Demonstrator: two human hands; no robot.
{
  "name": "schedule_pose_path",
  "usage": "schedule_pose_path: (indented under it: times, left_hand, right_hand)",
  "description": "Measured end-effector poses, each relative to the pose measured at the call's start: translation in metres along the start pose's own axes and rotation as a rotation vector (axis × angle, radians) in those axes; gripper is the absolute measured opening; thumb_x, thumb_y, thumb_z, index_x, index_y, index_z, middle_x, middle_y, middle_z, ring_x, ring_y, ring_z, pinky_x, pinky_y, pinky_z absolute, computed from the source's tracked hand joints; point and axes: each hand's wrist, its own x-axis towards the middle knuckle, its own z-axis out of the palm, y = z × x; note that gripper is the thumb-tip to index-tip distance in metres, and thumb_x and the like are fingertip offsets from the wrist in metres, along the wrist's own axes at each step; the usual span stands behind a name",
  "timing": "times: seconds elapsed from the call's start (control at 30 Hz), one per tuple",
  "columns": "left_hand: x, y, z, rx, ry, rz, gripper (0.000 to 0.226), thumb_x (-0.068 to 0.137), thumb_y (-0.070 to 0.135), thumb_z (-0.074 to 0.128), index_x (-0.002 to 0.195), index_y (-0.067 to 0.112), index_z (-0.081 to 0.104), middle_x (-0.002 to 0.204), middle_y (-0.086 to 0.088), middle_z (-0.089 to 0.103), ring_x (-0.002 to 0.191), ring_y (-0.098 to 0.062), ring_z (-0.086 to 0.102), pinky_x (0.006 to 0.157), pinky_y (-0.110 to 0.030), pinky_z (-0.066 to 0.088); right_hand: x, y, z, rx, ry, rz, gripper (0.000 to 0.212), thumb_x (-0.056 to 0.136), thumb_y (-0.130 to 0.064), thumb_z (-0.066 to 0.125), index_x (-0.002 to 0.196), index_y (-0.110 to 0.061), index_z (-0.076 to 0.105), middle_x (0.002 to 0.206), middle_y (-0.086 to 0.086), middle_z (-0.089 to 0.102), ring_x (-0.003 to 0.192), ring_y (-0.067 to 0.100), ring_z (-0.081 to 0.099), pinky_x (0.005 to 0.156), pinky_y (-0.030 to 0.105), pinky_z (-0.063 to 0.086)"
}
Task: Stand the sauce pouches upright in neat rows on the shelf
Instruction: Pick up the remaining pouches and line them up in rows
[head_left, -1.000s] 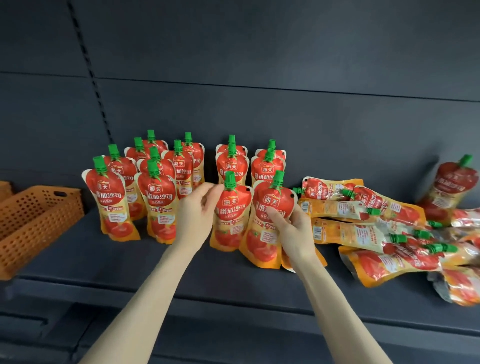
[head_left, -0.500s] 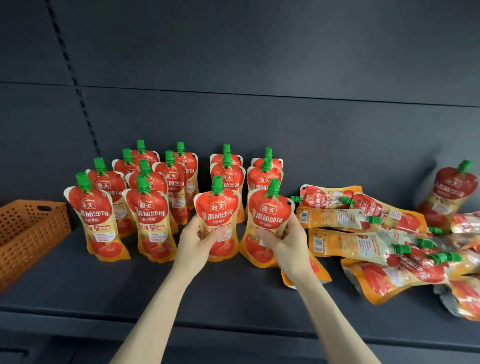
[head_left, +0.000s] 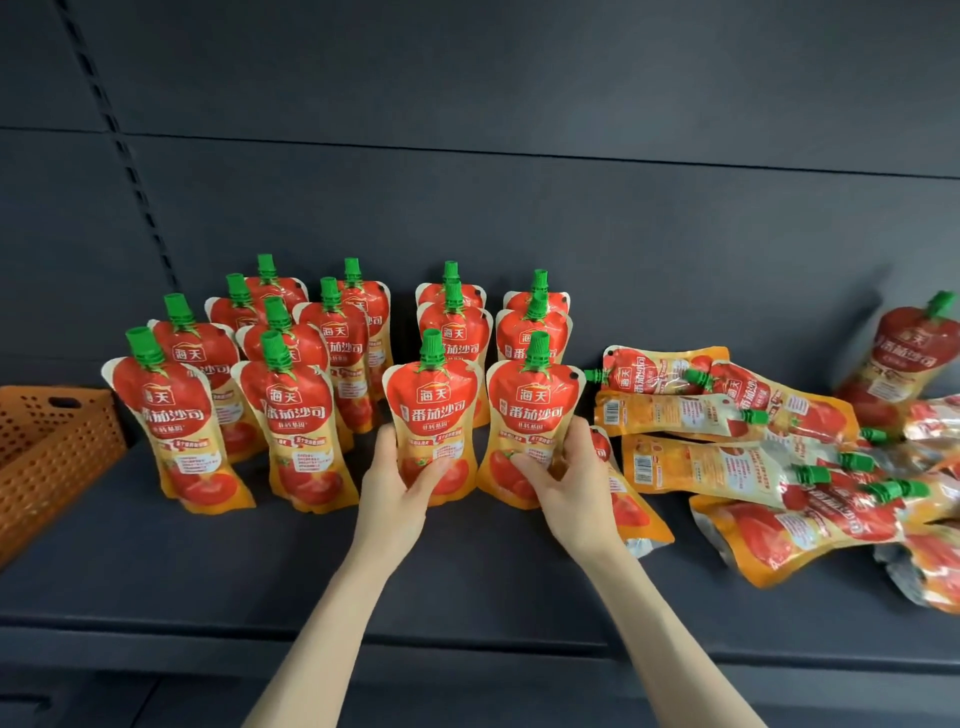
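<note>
Red and orange tomato sauce pouches with green caps stand upright in rows on the dark shelf (head_left: 208, 561). My left hand (head_left: 397, 486) grips the lower part of one front pouch (head_left: 436, 410). My right hand (head_left: 566, 480) grips the lower part of the pouch beside it (head_left: 532, 410). Both pouches stand upright with labels facing me. Behind them stand two more short rows (head_left: 454, 332). To the left, several pouches (head_left: 280, 410) stand in rows. On the right, several pouches (head_left: 727, 467) lie flat in a loose heap.
An orange perforated basket (head_left: 47, 457) sits at the shelf's left end. One pouch (head_left: 904, 358) leans against the back panel at the far right. Another pouch (head_left: 628, 504) lies flat just behind my right wrist. The shelf's front strip runs below my forearms.
Both hands slid down from the pouches' upper parts to their lower halves. The two front pouches went from tilted to upright, side by side.
</note>
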Motion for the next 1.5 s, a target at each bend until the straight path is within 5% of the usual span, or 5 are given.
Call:
schedule_pose_path:
  times: [0.33, 0.6, 0.73, 0.97, 1.5]
  left_hand:
    - [0.011, -0.002, -0.004, 0.046, 0.005, -0.005, 0.041, 0.086, 0.02, 0.064, 0.118, 0.031, 0.041, 0.107, 0.023, 0.054, 0.098, 0.013, 0.053, 0.08, -0.01, 0.042]
    - [0.024, -0.005, -0.009, 0.026, -0.046, -0.051, 0.055, 0.085, 0.018, 0.066, 0.133, 0.019, 0.038, 0.126, 0.003, 0.056, 0.117, -0.01, 0.052, 0.099, -0.037, 0.046]
    - [0.024, -0.006, -0.009, 0.01, -0.07, -0.054, 0.056, 0.086, 0.019, 0.064, 0.135, 0.021, 0.035, 0.126, 0.005, 0.054, 0.117, -0.008, 0.051, 0.099, -0.035, 0.045]
    - [0.021, -0.008, -0.008, -0.01, -0.074, -0.072, 0.061, 0.087, 0.023, 0.063, 0.139, 0.022, 0.031, 0.132, 0.003, 0.05, 0.122, -0.011, 0.048, 0.101, -0.034, 0.044]
    - [0.018, -0.003, -0.007, -0.051, -0.071, -0.105, 0.046, 0.089, 0.021, 0.061, 0.126, 0.033, 0.037, 0.12, 0.013, 0.052, 0.113, -0.005, 0.051, 0.093, -0.025, 0.043]
  right_hand:
    - [0.018, -0.003, 0.01, -0.063, 0.063, 0.016, 0.041, 0.082, -0.015, 0.071, 0.115, -0.016, 0.047, 0.104, -0.011, 0.06, 0.094, 0.003, 0.058, 0.074, 0.01, 0.047]
    - [0.033, -0.001, 0.007, -0.044, -0.057, 0.025, 0.048, 0.082, -0.017, 0.07, 0.125, -0.016, 0.047, 0.111, -0.011, 0.061, 0.1, 0.003, 0.059, 0.087, 0.023, 0.051]
    - [0.034, -0.003, 0.008, -0.032, -0.093, 0.019, 0.047, 0.085, -0.016, 0.067, 0.126, -0.018, 0.045, 0.108, -0.015, 0.058, 0.091, -0.006, 0.057, 0.076, 0.008, 0.049]
    - [0.033, -0.002, 0.015, -0.041, -0.116, 0.036, 0.047, 0.089, -0.017, 0.062, 0.13, -0.019, 0.041, 0.117, -0.008, 0.058, 0.112, 0.011, 0.056, 0.096, 0.031, 0.049]
    - [0.034, 0.003, 0.012, -0.049, -0.124, 0.018, 0.03, 0.087, -0.017, 0.065, 0.111, -0.025, 0.049, 0.111, -0.01, 0.061, 0.106, 0.007, 0.059, 0.086, 0.015, 0.048]
